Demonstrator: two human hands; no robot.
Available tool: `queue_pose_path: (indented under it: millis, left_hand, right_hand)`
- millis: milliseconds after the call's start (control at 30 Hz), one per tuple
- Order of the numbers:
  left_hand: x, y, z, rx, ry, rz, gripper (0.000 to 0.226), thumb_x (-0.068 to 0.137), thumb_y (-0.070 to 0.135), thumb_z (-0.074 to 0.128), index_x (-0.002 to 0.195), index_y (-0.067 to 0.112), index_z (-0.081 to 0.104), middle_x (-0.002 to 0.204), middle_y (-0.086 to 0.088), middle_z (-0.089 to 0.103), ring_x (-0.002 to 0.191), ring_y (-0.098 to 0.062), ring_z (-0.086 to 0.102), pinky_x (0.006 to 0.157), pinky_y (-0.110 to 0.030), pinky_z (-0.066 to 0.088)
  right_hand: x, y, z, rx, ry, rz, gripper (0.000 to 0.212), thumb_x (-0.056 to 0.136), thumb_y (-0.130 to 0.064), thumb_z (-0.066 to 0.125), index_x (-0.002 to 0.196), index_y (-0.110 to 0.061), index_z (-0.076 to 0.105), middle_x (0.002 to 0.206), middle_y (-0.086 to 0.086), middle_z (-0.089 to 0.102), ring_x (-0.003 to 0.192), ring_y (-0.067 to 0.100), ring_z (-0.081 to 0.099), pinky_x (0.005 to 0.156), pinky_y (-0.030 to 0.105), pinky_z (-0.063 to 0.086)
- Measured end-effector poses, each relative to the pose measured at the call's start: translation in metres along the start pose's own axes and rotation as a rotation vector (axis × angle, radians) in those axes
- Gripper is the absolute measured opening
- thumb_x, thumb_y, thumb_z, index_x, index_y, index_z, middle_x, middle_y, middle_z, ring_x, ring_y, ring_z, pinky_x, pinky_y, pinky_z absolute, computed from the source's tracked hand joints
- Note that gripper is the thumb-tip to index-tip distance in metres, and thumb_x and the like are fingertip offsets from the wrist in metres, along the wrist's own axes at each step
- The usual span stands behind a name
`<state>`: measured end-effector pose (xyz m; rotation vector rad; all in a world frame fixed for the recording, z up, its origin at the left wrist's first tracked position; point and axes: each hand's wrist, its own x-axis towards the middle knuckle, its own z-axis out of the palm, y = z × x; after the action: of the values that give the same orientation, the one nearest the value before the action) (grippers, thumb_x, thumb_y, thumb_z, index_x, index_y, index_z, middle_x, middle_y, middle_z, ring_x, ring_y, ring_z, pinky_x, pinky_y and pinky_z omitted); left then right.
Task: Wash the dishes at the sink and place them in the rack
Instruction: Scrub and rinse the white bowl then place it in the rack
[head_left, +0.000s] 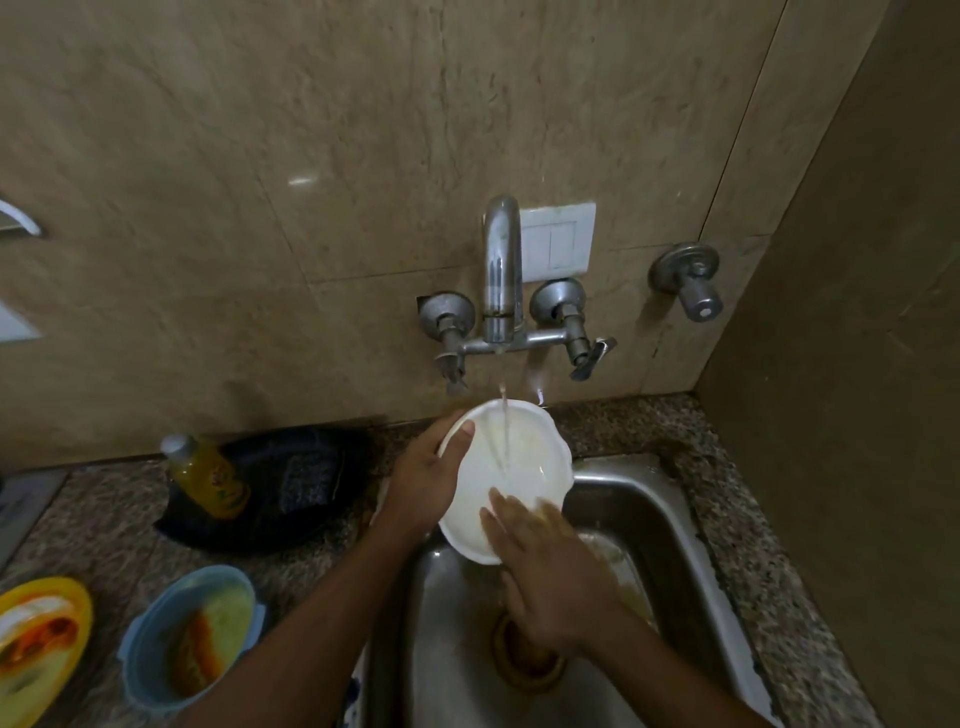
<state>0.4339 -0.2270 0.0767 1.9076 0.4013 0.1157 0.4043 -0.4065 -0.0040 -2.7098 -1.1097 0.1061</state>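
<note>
A white scalloped plate (524, 457) is held tilted over the steel sink (670, 525), under water running from the tap (501, 270). My left hand (426, 478) grips the plate's left rim, thumb on its face. My right hand (545, 566) lies with straight fingers on the plate's lower face; it is slightly blurred. No rack is in view.
On the granite counter at left stand a yellow bottle (208, 478) on a dark cloth or tray (291, 488), a dirty blue bowl (192, 649) and a dirty yellow plate (36, 644). A wall valve (691, 283) sits at right. The drain (524, 660) is below my right hand.
</note>
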Motion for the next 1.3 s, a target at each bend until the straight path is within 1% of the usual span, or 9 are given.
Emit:
queue_pose_path:
  millis: [133, 433, 667, 867, 967, 1067, 1133, 1233, 1300]
  left_hand:
    - [0.004, 0.002, 0.001, -0.019, -0.011, 0.002, 0.033, 0.1, 0.037, 0.05, 0.128, 0.028, 0.064, 0.116, 0.012, 0.063, 0.109, -0.011, 0.059, 0.095, -0.029, 0.048]
    - [0.011, 0.011, 0.016, -0.064, -0.088, 0.021, 0.03, 0.1, 0.034, 0.051, 0.126, 0.027, 0.064, 0.115, 0.013, 0.065, 0.104, -0.002, 0.06, 0.087, -0.016, 0.043]
    - [0.005, 0.003, 0.018, -0.168, -0.053, -0.016, 0.018, 0.101, 0.027, 0.051, 0.108, 0.032, 0.066, 0.097, 0.02, 0.069, 0.08, 0.013, 0.064, 0.067, -0.004, 0.048]
    - [0.008, 0.013, 0.022, -0.078, -0.051, 0.066, 0.028, 0.1, 0.028, 0.053, 0.126, 0.027, 0.064, 0.113, 0.012, 0.066, 0.1, -0.004, 0.059, 0.082, -0.013, 0.045]
    - [0.005, 0.015, 0.019, -0.06, -0.043, 0.084, 0.031, 0.1, 0.03, 0.052, 0.129, 0.03, 0.061, 0.112, 0.018, 0.061, 0.097, 0.003, 0.056, 0.085, -0.017, 0.043]
    - [0.005, 0.016, 0.019, -0.053, -0.013, 0.078, 0.03, 0.1, 0.031, 0.052, 0.128, 0.03, 0.062, 0.112, 0.019, 0.06, 0.095, 0.004, 0.054, 0.087, -0.019, 0.04]
    - [0.006, 0.013, 0.017, -0.031, -0.014, 0.082, 0.029, 0.099, 0.031, 0.053, 0.127, 0.029, 0.063, 0.113, 0.018, 0.061, 0.1, -0.001, 0.056, 0.085, -0.016, 0.041]
    - [0.004, 0.006, 0.013, -0.047, -0.012, 0.084, 0.03, 0.1, 0.033, 0.053, 0.127, 0.03, 0.064, 0.115, 0.017, 0.063, 0.104, -0.003, 0.058, 0.087, -0.018, 0.043]
    - [0.006, 0.003, 0.012, -0.064, 0.002, 0.062, 0.03, 0.1, 0.034, 0.052, 0.127, 0.029, 0.065, 0.115, 0.015, 0.064, 0.104, -0.004, 0.059, 0.088, -0.021, 0.044]
  right_hand:
    - [0.005, 0.021, -0.012, -0.078, 0.006, 0.246, 0.075, 0.089, -0.048, 0.033, 0.155, -0.012, 0.027, 0.162, 0.01, 0.02, 0.149, 0.028, 0.024, 0.118, 0.058, 0.014]
    - [0.012, -0.022, -0.009, 0.236, 0.015, 0.025, 0.086, 0.09, -0.034, 0.044, 0.158, -0.021, -0.007, 0.162, -0.007, -0.021, 0.148, 0.008, -0.02, 0.121, 0.033, -0.009]
    - [-0.012, 0.035, -0.008, 0.037, 0.059, 0.029, 0.084, 0.081, -0.04, 0.052, 0.157, -0.021, 0.021, 0.165, 0.002, 0.013, 0.152, 0.023, 0.009, 0.121, 0.047, 0.015]
    - [-0.018, 0.031, 0.005, 0.064, 0.063, -0.06, 0.079, 0.077, -0.036, 0.051, 0.152, -0.013, 0.036, 0.158, 0.006, 0.034, 0.146, 0.024, 0.031, 0.121, 0.041, 0.02]
    - [-0.018, 0.048, -0.002, -0.038, 0.085, 0.136, 0.077, 0.084, -0.042, 0.049, 0.154, -0.016, 0.031, 0.162, 0.008, 0.024, 0.15, 0.027, 0.017, 0.121, 0.047, 0.021]
    - [-0.012, 0.02, 0.004, 0.059, -0.006, 0.034, 0.084, 0.086, -0.039, 0.048, 0.158, -0.018, 0.012, 0.164, 0.004, 0.0, 0.151, 0.02, -0.002, 0.121, 0.043, -0.003]
    - [-0.013, 0.017, 0.009, 0.053, -0.027, -0.06, 0.082, 0.085, -0.036, 0.048, 0.158, -0.017, 0.015, 0.164, 0.002, 0.009, 0.15, 0.018, 0.008, 0.12, 0.041, -0.001]
    - [-0.009, 0.038, 0.008, -0.071, 0.015, 0.091, 0.081, 0.084, -0.04, 0.062, 0.155, -0.02, 0.028, 0.161, 0.003, 0.027, 0.148, 0.018, 0.017, 0.118, 0.046, 0.026]
    - [-0.007, 0.029, 0.007, -0.038, -0.007, 0.106, 0.084, 0.084, -0.04, 0.062, 0.156, -0.019, 0.024, 0.163, 0.005, 0.021, 0.149, 0.019, 0.01, 0.121, 0.045, 0.011]
